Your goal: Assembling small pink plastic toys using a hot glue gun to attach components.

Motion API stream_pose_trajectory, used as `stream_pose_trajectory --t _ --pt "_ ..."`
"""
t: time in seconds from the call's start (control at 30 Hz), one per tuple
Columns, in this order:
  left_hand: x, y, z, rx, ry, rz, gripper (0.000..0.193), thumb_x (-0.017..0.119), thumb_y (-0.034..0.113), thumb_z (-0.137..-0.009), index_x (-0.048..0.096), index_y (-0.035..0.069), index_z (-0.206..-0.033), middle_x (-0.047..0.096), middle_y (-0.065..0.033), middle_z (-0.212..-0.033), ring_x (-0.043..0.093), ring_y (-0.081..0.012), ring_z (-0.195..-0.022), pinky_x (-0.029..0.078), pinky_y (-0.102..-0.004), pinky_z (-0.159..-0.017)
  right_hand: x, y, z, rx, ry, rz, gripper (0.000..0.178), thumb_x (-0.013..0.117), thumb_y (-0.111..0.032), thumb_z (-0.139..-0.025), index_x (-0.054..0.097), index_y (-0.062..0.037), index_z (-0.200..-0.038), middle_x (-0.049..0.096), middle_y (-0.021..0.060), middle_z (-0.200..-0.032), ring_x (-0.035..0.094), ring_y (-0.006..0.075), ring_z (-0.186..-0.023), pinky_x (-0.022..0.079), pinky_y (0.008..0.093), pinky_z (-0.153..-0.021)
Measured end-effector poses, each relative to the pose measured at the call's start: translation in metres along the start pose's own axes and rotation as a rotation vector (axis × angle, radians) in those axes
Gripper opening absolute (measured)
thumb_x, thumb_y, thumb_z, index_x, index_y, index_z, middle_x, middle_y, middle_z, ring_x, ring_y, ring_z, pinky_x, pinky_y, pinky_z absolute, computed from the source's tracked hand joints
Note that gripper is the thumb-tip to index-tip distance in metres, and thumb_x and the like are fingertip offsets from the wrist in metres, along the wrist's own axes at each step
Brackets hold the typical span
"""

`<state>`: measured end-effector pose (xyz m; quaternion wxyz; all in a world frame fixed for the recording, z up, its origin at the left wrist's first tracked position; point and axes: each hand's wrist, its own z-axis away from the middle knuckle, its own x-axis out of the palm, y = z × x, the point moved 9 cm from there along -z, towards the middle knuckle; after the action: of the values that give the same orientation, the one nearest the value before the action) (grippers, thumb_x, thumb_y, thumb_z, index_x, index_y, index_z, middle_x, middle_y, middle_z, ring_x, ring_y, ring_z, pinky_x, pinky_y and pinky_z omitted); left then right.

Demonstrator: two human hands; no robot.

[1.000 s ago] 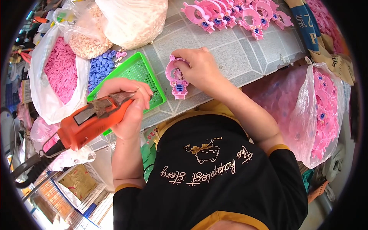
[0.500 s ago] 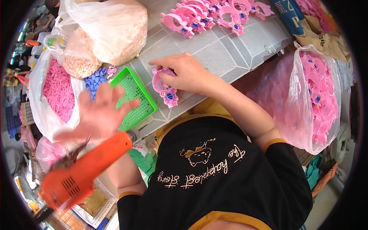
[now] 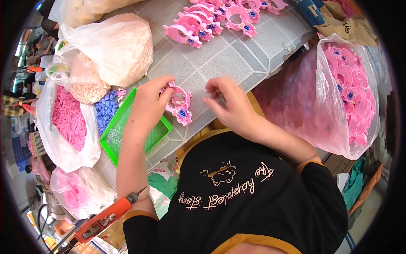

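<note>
My left hand (image 3: 151,99) pinches the upper left rim of a pink plastic ring-shaped part (image 3: 185,106) with a blue piece on its lower end, at the table's near edge. My right hand (image 3: 228,103) is just to the right of that part, apart from it, with fingers loosely curved, spaced and holding nothing. Below my left forearm hangs an orange electric screwdriver (image 3: 105,218), its bit pointing up toward the arm. A green basket (image 3: 111,149) lies partly hidden behind that forearm.
Similar pink parts (image 3: 239,19) cluster at the table's far side. On the left are a bag of pink pieces (image 3: 69,120), a pile of blue pieces (image 3: 105,111) and a bag of pale pieces (image 3: 127,51). A clear bag (image 3: 349,97) of pink parts stands at right.
My left hand has moved from beside the screwdriver to the pink part and gripped it. My right hand has let go and shifted right. The screwdriver has swung lower.
</note>
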<state>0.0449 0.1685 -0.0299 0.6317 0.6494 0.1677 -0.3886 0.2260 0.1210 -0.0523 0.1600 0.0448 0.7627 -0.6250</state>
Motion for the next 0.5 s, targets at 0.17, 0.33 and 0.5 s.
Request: stream_pose_trajectory --t 0.17,0.33,0.5 --pt "-0.003 -0.006 -0.001 -0.049 0.084 0.204 0.023 0.065 0.007 -0.087 0.065 -0.004 -0.106 0.07 -0.0121 -0.083 0.064 -0.0147 -0.07 0.05 -0.028 -0.065 0.013 0.004 0.01 0.236 -0.127 -0.29 0.034 0.072 -0.007 -0.086 0.05 -0.0004 -0.112 0.057 0.0087 -0.104 0.059 0.0141 -0.093 0.052 0.0291 -0.079" --pt "-0.003 0.012 0.003 -0.102 0.218 0.357 0.02 0.068 0.005 -0.087 0.066 -0.005 -0.104 0.069 -0.0057 -0.081 0.061 -0.0061 -0.07 0.049 -0.023 -0.061 0.02 0.005 0.007 0.293 -0.068 -0.514 0.042 0.068 -0.013 -0.092 0.045 -0.0009 -0.124 0.057 0.007 -0.111 0.06 0.0135 -0.099 0.052 0.0294 -0.084" --pt "0.001 0.021 0.002 -0.134 0.295 0.445 0.018 0.07 0.005 -0.085 0.066 -0.004 -0.1 0.068 -0.0051 -0.08 0.061 -0.0055 -0.067 0.049 -0.0212 -0.059 0.022 0.02 0.005 0.464 -0.083 -0.822 0.038 0.057 -0.016 -0.099 0.044 -0.0015 -0.132 0.061 0.0073 -0.11 0.062 0.0145 -0.094 0.053 0.0297 -0.084"
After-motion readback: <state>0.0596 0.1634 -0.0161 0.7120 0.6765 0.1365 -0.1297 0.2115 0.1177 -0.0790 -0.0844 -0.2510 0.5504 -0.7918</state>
